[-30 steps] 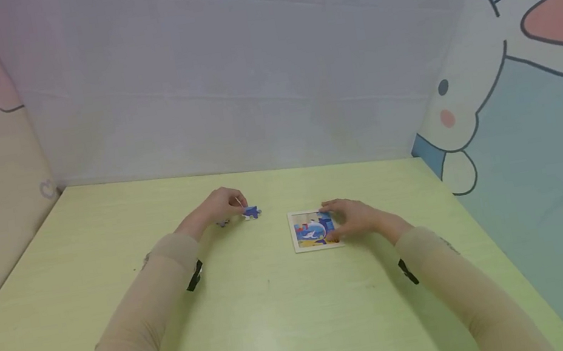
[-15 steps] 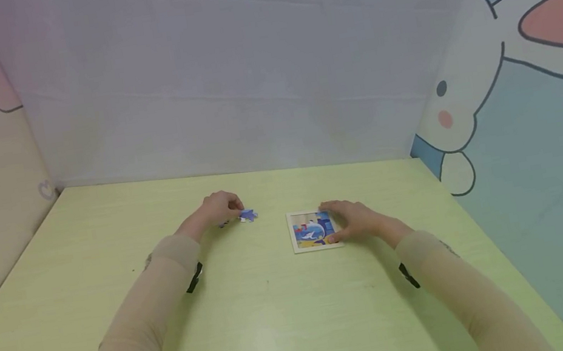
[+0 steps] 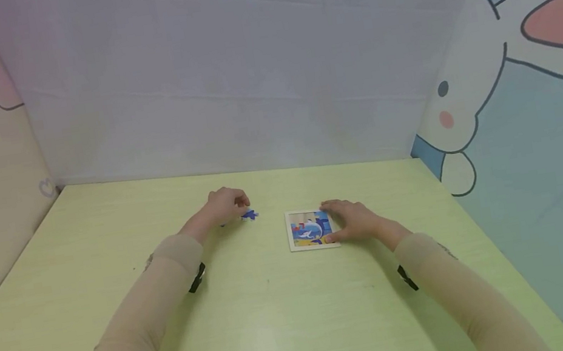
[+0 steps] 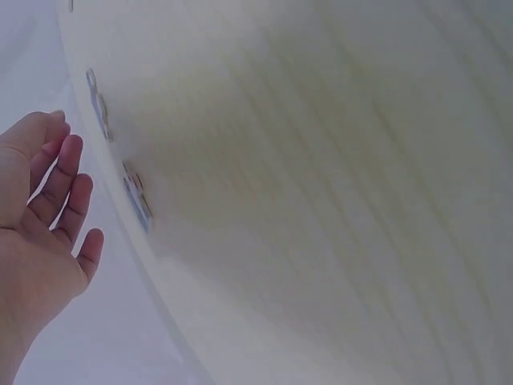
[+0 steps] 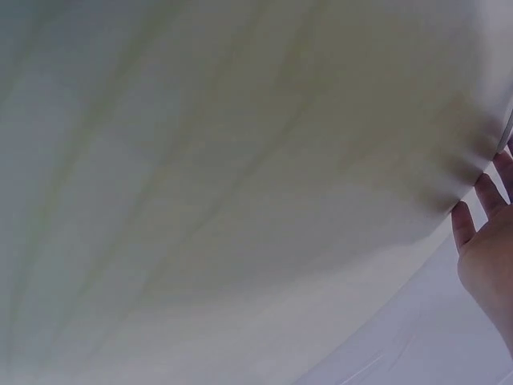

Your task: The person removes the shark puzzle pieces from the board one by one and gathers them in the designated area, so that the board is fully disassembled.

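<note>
From the head camera I saw my left hand (image 3: 224, 206) resting on the pale green table (image 3: 261, 326), past its middle and toward the far wall, with the fingers bent over toward a small blue jigsaw piece (image 3: 249, 215) that lay flat on the table at the fingertips. I could not tell from that view whether the fingertips were touching the piece or only close beside it; the piece was too small to read more than its colour and its knobbed outline. The left wrist camera showed the same hand (image 4: 36, 216) from the palm side with its fingers (image 4: 66, 188) loosely extended and side by side, gripping nothing, and two small pieces seen edge-on (image 4: 136, 196) against the table surface just beyond them. My right hand (image 3: 353, 219) lay palm down on the right part of a square puzzle board (image 3: 308, 229), which sat flat on the table a little to the right of centre, well apart from the loose blue piece. Its fingers were spread flat and fairly straight, covering the board's right edge and pressing rather than clutching; the picture on the board showed a white animal on blue with an orange band below. The right wrist camera caught only the edge of that hand (image 5: 489, 241) with straight fingertips (image 5: 463, 226) against a blurred pale surface. Both forearms wore tan sleeves (image 3: 147, 307).
</note>
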`<action>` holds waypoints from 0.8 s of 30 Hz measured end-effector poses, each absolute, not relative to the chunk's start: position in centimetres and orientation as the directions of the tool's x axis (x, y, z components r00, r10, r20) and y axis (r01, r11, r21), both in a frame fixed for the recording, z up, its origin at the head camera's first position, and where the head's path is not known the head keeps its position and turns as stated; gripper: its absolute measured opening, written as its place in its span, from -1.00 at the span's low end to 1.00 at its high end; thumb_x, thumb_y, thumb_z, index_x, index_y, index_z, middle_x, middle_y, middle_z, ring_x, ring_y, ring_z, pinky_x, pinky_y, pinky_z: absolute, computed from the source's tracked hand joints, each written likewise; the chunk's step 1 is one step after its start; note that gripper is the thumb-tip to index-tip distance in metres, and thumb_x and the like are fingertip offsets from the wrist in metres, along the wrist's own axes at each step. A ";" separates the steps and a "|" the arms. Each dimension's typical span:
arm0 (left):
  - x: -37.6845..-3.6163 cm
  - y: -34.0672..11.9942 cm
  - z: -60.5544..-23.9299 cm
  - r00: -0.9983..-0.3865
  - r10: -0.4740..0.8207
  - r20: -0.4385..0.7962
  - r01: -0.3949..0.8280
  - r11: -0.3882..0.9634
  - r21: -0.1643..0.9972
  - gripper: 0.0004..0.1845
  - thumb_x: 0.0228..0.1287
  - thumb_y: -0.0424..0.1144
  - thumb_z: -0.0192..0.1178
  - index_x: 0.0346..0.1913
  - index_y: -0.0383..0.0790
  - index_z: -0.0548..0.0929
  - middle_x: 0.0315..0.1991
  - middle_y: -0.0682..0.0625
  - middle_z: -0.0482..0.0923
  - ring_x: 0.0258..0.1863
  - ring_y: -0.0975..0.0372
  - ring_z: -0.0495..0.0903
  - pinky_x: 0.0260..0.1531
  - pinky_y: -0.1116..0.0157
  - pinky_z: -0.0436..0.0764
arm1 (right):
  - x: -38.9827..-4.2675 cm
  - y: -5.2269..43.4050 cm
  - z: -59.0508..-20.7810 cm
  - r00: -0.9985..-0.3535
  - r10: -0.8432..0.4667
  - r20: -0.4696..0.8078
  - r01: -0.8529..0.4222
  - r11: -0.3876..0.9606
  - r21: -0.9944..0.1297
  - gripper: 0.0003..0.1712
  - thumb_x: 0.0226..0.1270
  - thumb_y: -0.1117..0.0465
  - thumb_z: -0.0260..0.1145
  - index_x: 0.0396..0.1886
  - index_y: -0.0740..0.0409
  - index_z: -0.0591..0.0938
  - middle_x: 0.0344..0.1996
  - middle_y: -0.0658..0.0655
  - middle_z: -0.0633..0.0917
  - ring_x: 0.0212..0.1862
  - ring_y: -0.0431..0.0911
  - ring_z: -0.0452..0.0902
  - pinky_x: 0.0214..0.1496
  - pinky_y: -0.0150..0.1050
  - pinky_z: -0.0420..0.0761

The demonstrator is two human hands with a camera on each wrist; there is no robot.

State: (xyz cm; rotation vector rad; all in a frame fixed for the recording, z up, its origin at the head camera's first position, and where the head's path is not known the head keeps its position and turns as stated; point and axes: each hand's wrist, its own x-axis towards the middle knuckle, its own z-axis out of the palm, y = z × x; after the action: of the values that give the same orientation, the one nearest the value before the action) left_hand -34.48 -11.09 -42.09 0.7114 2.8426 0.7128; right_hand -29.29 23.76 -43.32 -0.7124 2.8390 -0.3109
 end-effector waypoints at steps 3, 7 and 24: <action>-34.3 -10.3 -41.6 -0.872 0.489 0.035 0.448 0.767 0.460 -0.82 0.25 -0.19 0.21 -0.13 -0.15 0.63 -0.22 0.01 0.65 -0.11 0.08 0.51 0.05 -0.09 0.23 | -29.2 23.8 -43.3 -0.867 -0.481 -0.133 -0.440 0.862 -0.251 0.05 0.02 -0.36 0.33 0.43 0.03 0.22 0.43 0.14 0.22 0.42 0.16 0.09 0.32 0.28 0.08; -34.1 -9.0 -41.0 -0.864 0.499 0.065 0.471 0.757 0.453 -0.75 0.25 -0.17 0.22 -0.04 -0.16 0.62 -0.12 -0.02 0.62 0.00 0.04 0.45 0.08 -0.12 0.22 | -29.3 24.0 -43.5 -0.869 -0.479 -0.125 -0.437 0.861 -0.260 0.06 0.00 -0.38 0.32 0.42 0.02 0.23 0.42 0.13 0.22 0.42 0.16 0.10 0.32 0.28 0.07; -32.2 -1.9 -41.1 -0.837 0.542 0.075 0.515 0.734 0.443 -0.67 0.21 -0.09 0.25 0.03 -0.03 0.62 0.19 -0.06 0.46 0.21 -0.05 0.26 0.12 -0.15 0.21 | -28.8 23.8 -43.5 -0.870 -0.487 -0.077 -0.455 0.853 -0.254 -0.04 0.04 -0.30 0.35 0.38 0.03 0.30 0.40 0.19 0.24 0.42 0.19 0.06 0.31 0.26 0.13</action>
State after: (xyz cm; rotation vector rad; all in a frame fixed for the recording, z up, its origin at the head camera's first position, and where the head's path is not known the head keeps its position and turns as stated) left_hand -32.22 -1.94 -41.11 0.8748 2.8703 0.7058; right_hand -28.78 23.82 -43.48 -0.7381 2.8896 -0.3454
